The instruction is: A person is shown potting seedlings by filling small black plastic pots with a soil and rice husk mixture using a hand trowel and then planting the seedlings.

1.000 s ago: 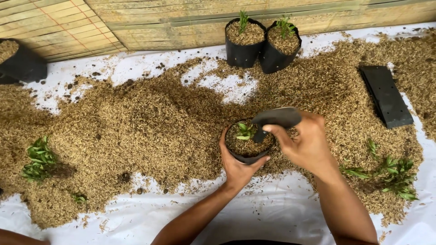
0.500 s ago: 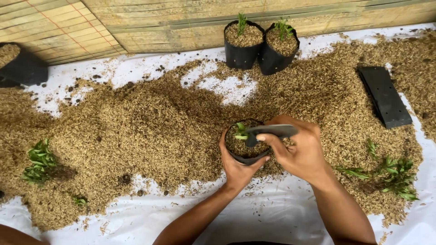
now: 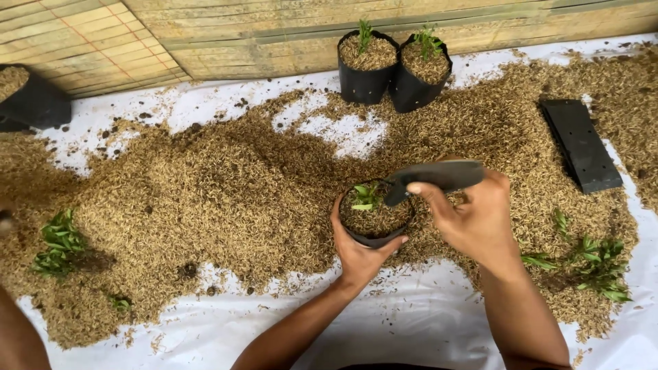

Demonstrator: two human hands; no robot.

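Note:
My left hand (image 3: 358, 248) cups a small black grow bag (image 3: 373, 236) from below and the near side. The bag is filled with brown husk and has a green seedling (image 3: 365, 196) standing in it. My right hand (image 3: 473, 216) grips a dark grey scoop (image 3: 432, 178) by its handle, and the scoop's tip rests over the bag's right rim. Both sit on the wide heap of brown husk (image 3: 226, 199).
Two filled black bags with seedlings (image 3: 394, 65) stand at the back by a bamboo wall. A flat stack of black bags (image 3: 581, 144) lies at the right. Loose seedlings lie at left (image 3: 60, 240) and right (image 3: 589, 257). Another black bag (image 3: 27, 99) sits far left. White sheet (image 3: 425, 322) underneath.
My right hand has turned the scoop from above the bag down onto the bag's right rim. My left hand keeps its hold on the bag.

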